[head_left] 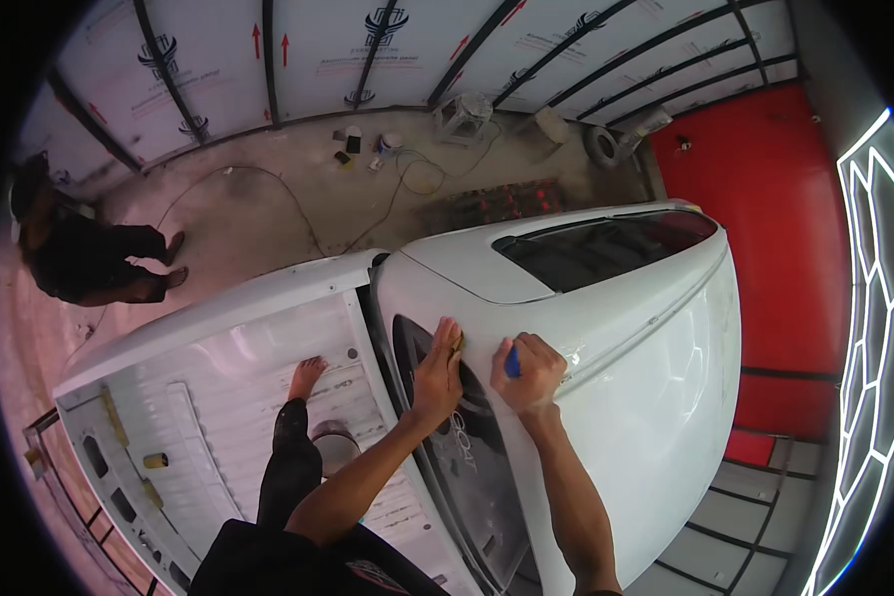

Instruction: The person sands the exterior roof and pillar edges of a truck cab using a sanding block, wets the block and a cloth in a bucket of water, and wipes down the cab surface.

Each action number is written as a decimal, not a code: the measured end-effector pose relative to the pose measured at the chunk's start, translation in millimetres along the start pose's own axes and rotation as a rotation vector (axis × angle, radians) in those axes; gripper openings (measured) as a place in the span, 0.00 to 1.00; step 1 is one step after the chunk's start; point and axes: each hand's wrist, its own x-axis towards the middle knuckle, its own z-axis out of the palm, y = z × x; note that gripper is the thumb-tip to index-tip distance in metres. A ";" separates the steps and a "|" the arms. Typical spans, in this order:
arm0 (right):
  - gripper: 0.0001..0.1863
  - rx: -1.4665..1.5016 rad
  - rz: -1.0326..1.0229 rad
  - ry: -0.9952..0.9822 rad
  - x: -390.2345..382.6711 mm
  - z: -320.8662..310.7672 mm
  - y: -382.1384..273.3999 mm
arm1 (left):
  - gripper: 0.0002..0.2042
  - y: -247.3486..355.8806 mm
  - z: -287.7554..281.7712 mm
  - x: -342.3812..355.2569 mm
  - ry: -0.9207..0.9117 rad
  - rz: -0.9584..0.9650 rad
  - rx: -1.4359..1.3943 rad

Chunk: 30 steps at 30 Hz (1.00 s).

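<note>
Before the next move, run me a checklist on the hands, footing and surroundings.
1. Left hand has the yellow piece: ok, it shows at the fingers.
2. Right hand grips the blue object: ok, fingers curled around it.
3. Blue object touching the white cab roof: cannot tell, the hand hides its underside.
4. Footing: cannot tell. One bare foot shows in the truck bed; the other is hidden.
5. Bucket well away from the leg: not ok, it stands close beside it.
6. Other person clear of both hands: ok, beyond the truck bed.

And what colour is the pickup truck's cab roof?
White; the cab roof shows best in the head view, the only one here.
</note>
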 end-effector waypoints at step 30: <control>0.19 0.083 0.486 0.138 21.5 -25.4 127.4 | 0.18 -120.9 -29.8 63.5 0.031 -0.503 0.339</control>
